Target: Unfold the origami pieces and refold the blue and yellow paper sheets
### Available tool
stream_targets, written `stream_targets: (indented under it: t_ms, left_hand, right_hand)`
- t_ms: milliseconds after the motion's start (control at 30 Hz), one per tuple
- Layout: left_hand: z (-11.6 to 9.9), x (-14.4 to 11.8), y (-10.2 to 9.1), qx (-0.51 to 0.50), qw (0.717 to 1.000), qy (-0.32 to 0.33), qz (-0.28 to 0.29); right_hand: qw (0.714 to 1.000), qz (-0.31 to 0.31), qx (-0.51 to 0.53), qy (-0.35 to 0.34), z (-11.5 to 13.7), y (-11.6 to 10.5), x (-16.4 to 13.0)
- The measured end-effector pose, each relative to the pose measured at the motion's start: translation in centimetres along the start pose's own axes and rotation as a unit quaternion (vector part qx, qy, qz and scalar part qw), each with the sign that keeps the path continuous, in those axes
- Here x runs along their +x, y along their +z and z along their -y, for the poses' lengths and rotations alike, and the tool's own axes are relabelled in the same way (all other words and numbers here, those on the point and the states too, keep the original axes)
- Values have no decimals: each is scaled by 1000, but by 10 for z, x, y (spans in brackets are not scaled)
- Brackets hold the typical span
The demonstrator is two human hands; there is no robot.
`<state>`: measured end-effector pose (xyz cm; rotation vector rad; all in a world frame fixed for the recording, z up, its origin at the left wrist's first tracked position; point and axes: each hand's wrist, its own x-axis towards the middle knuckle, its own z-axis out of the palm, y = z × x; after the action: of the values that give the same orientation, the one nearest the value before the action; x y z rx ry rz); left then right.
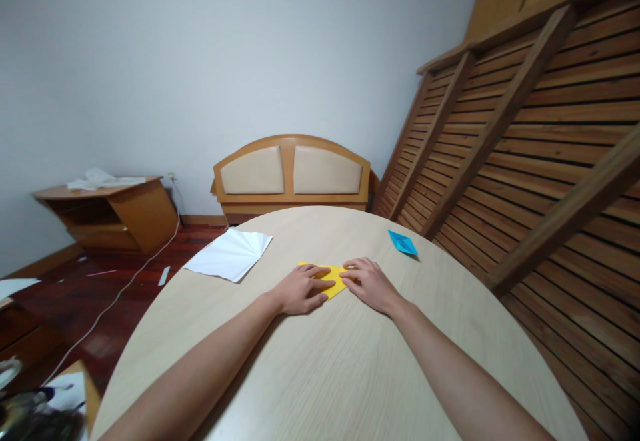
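Observation:
A piece of folded yellow paper (330, 282) lies flat near the middle of the round table. My left hand (301, 289) rests on its left part with fingers spread across the sheet. On the right edge of the paper lie the fingertips of my right hand (369, 283), the fingers stretched out and slightly bent. Parts of the yellow paper are hidden under both hands. A small folded blue paper shape (403, 243) sits beyond my right hand. Farther left is a creased white sheet (235, 254) with fold lines fanning out, apart from my left hand.
The pale round table (320, 374) has a curved edge all around. A slatted wooden bed frame (480, 161) leans close along its right side. Behind stands a padded headboard (293, 171). At left are a low cabinet (150, 217) and a white cable (120, 299) across the floor.

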<state>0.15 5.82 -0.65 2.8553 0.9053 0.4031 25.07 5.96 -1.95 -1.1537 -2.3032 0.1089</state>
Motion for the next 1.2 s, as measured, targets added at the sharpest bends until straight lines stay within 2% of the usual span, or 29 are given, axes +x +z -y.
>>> stream_targets:
  t_ms: [267,500,833,1000,1200]
  left_hand:
    - [0,1,1,15,1000,-4,-15]
    - [-2,1,-1,-19,999,4,-31]
    - [1,2,3,-30,999,4,-26]
    - [3,2,5,-24,999,13,-24]
    - [5,2,5,-26,1000,5,-17]
  right_hand:
    - [999,16,20,20,6,5,0]
    - [998,47,25,39,17,2,-1]
    - [996,73,36,47,19,0,-2]
    - [995,58,44,66,13,6,-2]
    - [992,18,10,128,-1,11,-1]
